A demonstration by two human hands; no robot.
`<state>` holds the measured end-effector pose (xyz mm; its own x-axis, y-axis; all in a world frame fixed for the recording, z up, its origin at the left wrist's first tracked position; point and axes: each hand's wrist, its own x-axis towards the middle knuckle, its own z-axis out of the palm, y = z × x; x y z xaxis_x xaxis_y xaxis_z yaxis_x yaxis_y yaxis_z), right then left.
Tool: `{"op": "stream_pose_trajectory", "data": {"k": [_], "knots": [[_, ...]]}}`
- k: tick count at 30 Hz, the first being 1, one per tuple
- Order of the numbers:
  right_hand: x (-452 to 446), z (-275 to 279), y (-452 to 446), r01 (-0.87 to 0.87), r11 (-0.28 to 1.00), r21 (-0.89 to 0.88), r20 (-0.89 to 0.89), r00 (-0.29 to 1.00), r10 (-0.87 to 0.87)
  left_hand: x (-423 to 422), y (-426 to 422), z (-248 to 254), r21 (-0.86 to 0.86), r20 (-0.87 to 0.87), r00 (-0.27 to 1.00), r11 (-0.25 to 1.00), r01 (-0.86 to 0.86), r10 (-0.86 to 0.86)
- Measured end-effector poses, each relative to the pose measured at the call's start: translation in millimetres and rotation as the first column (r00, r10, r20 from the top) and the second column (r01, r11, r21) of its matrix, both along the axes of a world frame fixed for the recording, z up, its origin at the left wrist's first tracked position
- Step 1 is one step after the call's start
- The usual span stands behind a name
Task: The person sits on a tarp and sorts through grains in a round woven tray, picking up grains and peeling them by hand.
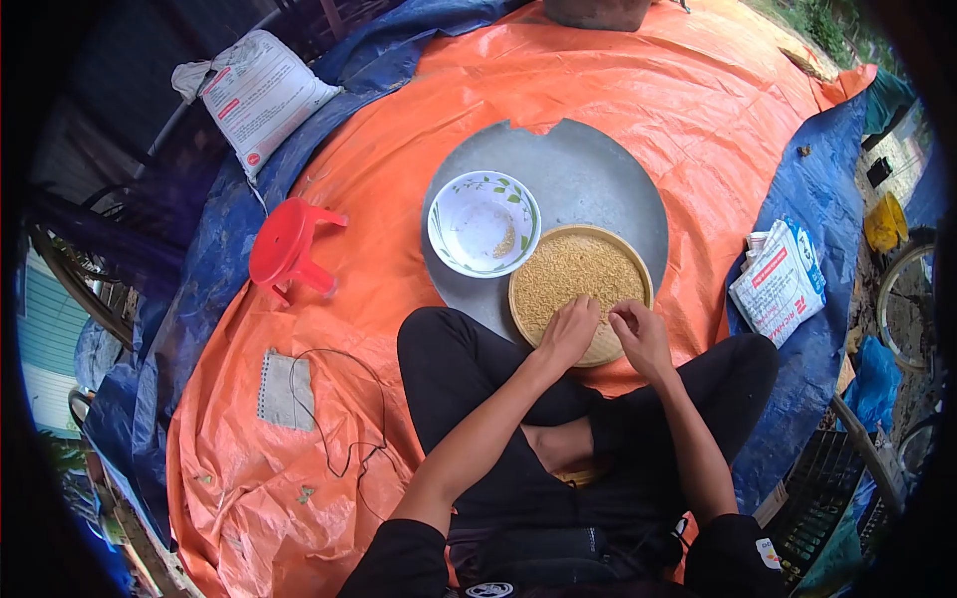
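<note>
A round shallow tray (pixel 515 310) with a tan rim, apparently woven, lies in front of my crossed legs. Golden-brown grain (pixel 568 267), looking like unhusked rice, covers much of it; the near part shows bare. My left hand (pixel 571 331) is over the grain, its fingers bent and drawn together at the tips. Close beside it, my right hand (pixel 641 337) is closed in a pinch above the tray's right side. Anything between the fingers of either hand is too small to make out. Touching the tray's upper left is a white bowl (pixel 469 229) with green leaf patterns, holding a little grain.
Bowl and tray rest on a round grey board (pixel 598 169) over an orange tarp (pixel 399 159). To the left are a red plastic stool (pixel 284 244), a notebook (pixel 287 389) and a black cord. White printed sacks (pixel 783 284) lie right and far left; a dark tub (pixel 598 12) stands far ahead.
</note>
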<state>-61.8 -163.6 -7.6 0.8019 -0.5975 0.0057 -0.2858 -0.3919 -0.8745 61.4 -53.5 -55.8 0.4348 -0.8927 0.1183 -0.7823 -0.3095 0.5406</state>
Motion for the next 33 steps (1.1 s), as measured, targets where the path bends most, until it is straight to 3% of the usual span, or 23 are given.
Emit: {"op": "stream_pose_trajectory", "data": {"k": [8, 11, 13, 17, 23, 26, 30, 33], "knots": [[1.0, -4.4, 1.0, -0.007, 1.0, 0.005, 0.003, 1.0, 0.007, 8.4, 4.9, 2.6, -0.1, -0.234, 0.972, 0.993, -0.058, 0.033], [-0.3, 1.8, 0.3, -0.009, 1.0, -0.012, -0.028, 1.0, 0.008, 11.7, 4.8, 15.5, -0.222, -0.275, 0.961, 0.973, -0.069, 0.005], [0.2, 2.0, 0.9, 0.009, 1.0, 0.014, -0.037, 0.999, -0.008, 14.0, 4.5, 24.1, -0.203, -0.396, 0.917, 0.97, -0.136, 0.046], [0.1, -20.1, -3.6, 0.042, 0.979, 0.201, 0.044, 0.998, -0.051, 13.9, 4.1, 48.1, -0.164, -0.618, 0.78, 0.955, -0.249, 0.097], [4.0, -27.5, -2.8, 0.022, 0.92, 0.391, 0.149, 0.985, -0.087, 15.5, 3.2, 43.8, -0.236, -0.751, 0.661, 0.933, -0.272, 0.003], [7.0, -25.8, 5.4, -0.013, 0.918, 0.395, 0.26, 0.961, -0.099, 14.3, 3.3, 37.7, -0.265, -0.763, 0.645, 0.93, -0.256, -0.04], [5.6, -19.8, 7.3, 0.026, 0.963, 0.269, 0.237, 0.967, -0.092, 12.4, 4.1, 36.6, -0.288, -0.745, 0.665, 0.925, -0.247, -0.055], [5.5, -14.3, 7.7, 0.054, 0.991, 0.121, 0.209, 0.975, -0.078, 10.3, 4.3, 44.1, -0.276, -0.637, 0.77, 0.94, -0.2, -0.023]]}}
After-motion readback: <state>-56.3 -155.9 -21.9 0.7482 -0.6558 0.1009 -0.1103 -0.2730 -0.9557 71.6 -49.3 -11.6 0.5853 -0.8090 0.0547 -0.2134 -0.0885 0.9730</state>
